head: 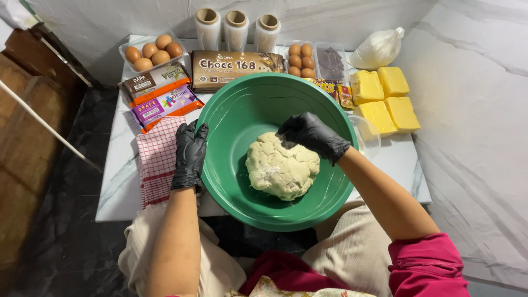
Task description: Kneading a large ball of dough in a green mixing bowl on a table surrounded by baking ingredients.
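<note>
A big green bowl (242, 104) stands on a low white marble table (118, 187) and holds a pale lump of dough (281, 168). My right hand (312, 135), in a black glove, presses its fingertips onto the dough's upper right edge. Gloved in black too, my left hand (190, 155) rests flat against the bowl's left outer rim, fingers spread, holding nothing. A red-and-white checked cloth (157, 159) lies beside that hand.
Behind the bowl lie chocolate blocks in wrappers (236, 69), two more wrapped bars (162, 96), two trays of brown eggs (153, 50), three clear rolls (236, 27), several yellow butter blocks (385, 99), a white bag (378, 49) and a clear small bowl (367, 137).
</note>
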